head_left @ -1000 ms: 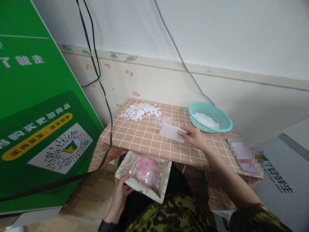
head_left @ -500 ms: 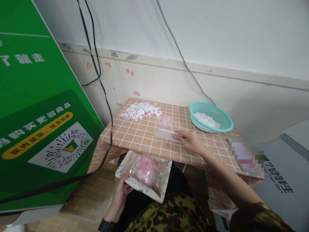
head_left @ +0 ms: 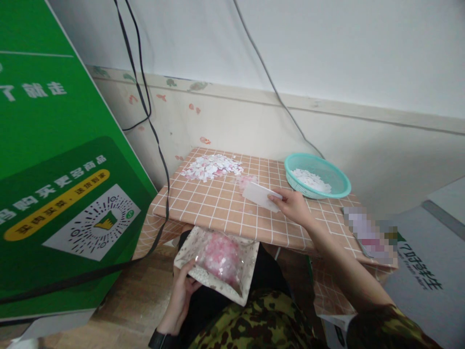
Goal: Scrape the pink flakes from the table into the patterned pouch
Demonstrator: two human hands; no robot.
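My left hand (head_left: 185, 286) grips the lower left edge of a square, speckled dish (head_left: 250, 259), which is tilted over my lap below the table edge. Pink and white flakes (head_left: 221, 254) fill the middle of this dish. Over the table, my right hand (head_left: 290, 203) pinches a flat white card (head_left: 259, 195) by its right end. Just beyond the card's left end lies a small patch of pinkish flakes (head_left: 244, 181), partly covered by it. Further back to the left spreads a heap of white and pink paper bits (head_left: 210, 167).
A turquoise plastic basket (head_left: 339, 190) with white bits inside stands at the table's back right. On the right edge lies a blurred, flat item (head_left: 365, 235). A black strap (head_left: 163, 160) hangs past the table's left side, beside a green printed panel (head_left: 87, 140).
My right hand has lifted the card and moved it slightly back and right, turning its face more toward me. The left hand and the dish stay in place.
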